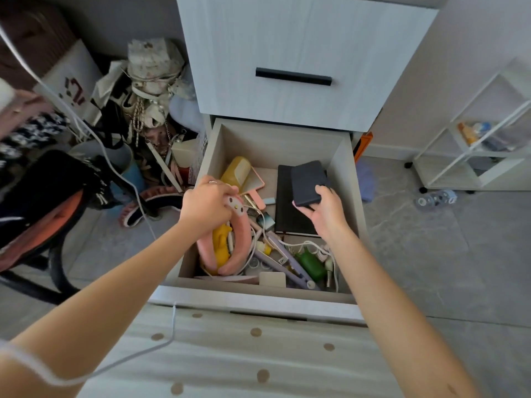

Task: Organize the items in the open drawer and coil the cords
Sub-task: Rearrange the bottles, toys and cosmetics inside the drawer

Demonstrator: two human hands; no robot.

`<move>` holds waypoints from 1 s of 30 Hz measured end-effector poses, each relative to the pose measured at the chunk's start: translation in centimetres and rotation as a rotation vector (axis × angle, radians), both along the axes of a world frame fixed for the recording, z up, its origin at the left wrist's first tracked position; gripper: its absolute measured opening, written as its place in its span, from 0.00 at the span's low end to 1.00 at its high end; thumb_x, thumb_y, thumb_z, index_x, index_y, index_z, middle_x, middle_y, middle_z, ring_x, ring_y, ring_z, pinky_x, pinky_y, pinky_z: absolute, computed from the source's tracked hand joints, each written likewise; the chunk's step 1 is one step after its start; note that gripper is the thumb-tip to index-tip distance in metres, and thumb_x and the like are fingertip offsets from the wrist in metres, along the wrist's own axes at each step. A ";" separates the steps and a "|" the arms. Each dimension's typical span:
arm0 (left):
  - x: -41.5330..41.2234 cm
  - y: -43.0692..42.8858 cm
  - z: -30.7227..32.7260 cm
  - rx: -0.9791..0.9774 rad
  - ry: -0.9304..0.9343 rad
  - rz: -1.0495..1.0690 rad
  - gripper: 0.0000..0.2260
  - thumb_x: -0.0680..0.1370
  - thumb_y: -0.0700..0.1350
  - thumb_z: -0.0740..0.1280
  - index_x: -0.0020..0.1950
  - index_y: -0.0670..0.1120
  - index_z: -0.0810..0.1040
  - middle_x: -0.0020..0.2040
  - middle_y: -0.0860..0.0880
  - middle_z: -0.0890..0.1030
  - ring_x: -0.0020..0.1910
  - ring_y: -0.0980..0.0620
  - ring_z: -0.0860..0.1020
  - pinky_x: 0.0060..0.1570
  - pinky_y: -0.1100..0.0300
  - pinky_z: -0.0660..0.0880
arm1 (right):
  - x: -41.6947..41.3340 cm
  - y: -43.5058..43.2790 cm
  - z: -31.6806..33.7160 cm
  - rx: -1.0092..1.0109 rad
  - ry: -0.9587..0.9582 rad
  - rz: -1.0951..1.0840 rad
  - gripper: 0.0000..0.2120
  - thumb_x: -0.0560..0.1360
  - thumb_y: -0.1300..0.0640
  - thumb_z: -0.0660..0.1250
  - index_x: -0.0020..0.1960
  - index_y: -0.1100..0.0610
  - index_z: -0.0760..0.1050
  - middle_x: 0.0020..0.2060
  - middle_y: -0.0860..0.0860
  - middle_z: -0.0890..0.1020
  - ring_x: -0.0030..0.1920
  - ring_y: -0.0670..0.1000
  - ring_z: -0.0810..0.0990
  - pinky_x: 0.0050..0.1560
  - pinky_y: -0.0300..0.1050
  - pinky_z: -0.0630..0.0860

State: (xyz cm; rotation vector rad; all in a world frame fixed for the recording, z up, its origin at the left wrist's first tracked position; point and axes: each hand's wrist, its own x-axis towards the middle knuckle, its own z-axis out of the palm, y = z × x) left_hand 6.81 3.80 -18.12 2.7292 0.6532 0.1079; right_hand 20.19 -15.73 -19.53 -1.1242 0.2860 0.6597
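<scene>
Two hands work our drawer [273, 142]: our left hand [205, 205] grips the pink plush headband [247, 228] lying front-to-back along the left wall, our right hand [324, 216] pinches a flat dark-blue case [307, 180] over the black notebook [284, 214], and tangled white cords [309, 245] lie frontward, nearer the right.

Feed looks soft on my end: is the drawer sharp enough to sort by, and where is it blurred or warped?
Head view: the drawer is sharp, evenly lit, no glare; clutter at the picture's left edge is blurred; wide-angle warp bows the shelf at right.
</scene>
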 end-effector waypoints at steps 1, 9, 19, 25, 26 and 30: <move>0.0 0.0 0.0 -0.005 -0.005 0.004 0.20 0.69 0.42 0.65 0.60 0.55 0.77 0.59 0.58 0.77 0.66 0.57 0.66 0.49 0.55 0.75 | 0.3 -0.2 -0.4 0.036 0.046 -0.014 0.24 0.80 0.60 0.59 0.74 0.53 0.58 0.65 0.57 0.69 0.65 0.62 0.70 0.49 0.58 0.79; 0.2 0.2 -0.3 -0.011 0.003 0.015 0.21 0.67 0.43 0.65 0.59 0.57 0.77 0.58 0.55 0.77 0.64 0.56 0.68 0.48 0.54 0.75 | 0.5 -0.9 -3.1 -0.102 0.151 -0.046 0.35 0.72 0.75 0.64 0.74 0.55 0.58 0.68 0.59 0.67 0.65 0.62 0.69 0.42 0.53 0.80; 0.2 -0.1 -0.3 0.026 0.013 0.017 0.21 0.69 0.43 0.65 0.60 0.55 0.77 0.58 0.54 0.78 0.64 0.55 0.66 0.47 0.55 0.71 | -1.9 0.0 -2.9 -1.743 -1.009 0.813 0.30 0.75 0.61 0.66 0.73 0.56 0.59 0.73 0.63 0.56 0.72 0.62 0.58 0.67 0.52 0.66; 0.3 -0.2 -0.1 0.056 0.022 0.013 0.20 0.69 0.43 0.65 0.61 0.55 0.76 0.58 0.54 0.78 0.65 0.55 0.65 0.49 0.54 0.70 | -2.9 0.8 -3.4 -1.600 -0.725 1.344 0.34 0.80 0.58 0.57 0.78 0.52 0.40 0.76 0.63 0.43 0.74 0.66 0.50 0.71 0.57 0.56; 0.3 -0.2 -0.1 0.058 0.023 0.013 0.20 0.69 0.43 0.65 0.61 0.55 0.76 0.58 0.54 0.78 0.65 0.55 0.66 0.50 0.54 0.70 | -2.9 0.8 -3.5 -1.584 -0.698 1.346 0.34 0.81 0.57 0.56 0.77 0.52 0.38 0.75 0.62 0.41 0.75 0.65 0.47 0.72 0.57 0.54; 0.3 -0.3 -0.3 0.060 0.016 0.013 0.20 0.69 0.43 0.65 0.60 0.54 0.77 0.57 0.52 0.78 0.65 0.53 0.66 0.50 0.52 0.71 | -2.1 0.2 -3.9 -1.518 -0.713 1.249 0.31 0.82 0.48 0.51 0.77 0.51 0.36 0.75 0.59 0.37 0.76 0.62 0.42 0.74 0.57 0.48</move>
